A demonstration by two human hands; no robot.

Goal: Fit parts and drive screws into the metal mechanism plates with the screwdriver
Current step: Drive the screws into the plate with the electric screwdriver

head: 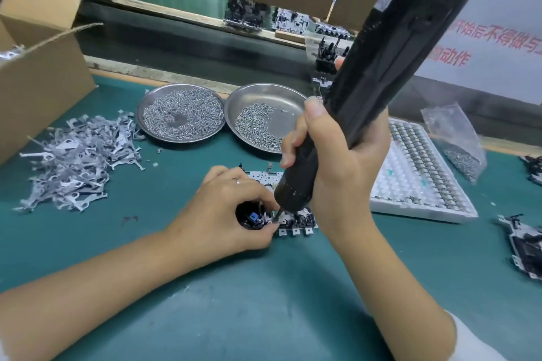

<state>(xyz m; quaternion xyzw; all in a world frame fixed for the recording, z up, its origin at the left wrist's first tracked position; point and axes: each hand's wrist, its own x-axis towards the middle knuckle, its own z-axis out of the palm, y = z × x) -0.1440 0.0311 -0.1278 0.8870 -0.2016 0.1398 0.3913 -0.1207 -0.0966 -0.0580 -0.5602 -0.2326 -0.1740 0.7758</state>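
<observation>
Fingers of the right hand [337, 161] wrap the long black electric screwdriver [378, 73], tip down on the silver metal mechanism plate [296, 224]; left hand [223, 211] pinches that plate on the green tabletop [264, 302].

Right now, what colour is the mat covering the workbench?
Teal green, a plain mat without pattern, seen best in the head view.

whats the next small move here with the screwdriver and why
Probably press the screwdriver straight down and drive: its tip already sits on the mechanism plate, the right hand grips the barrel, and the left hand steadies the plate beside the tip.
</observation>
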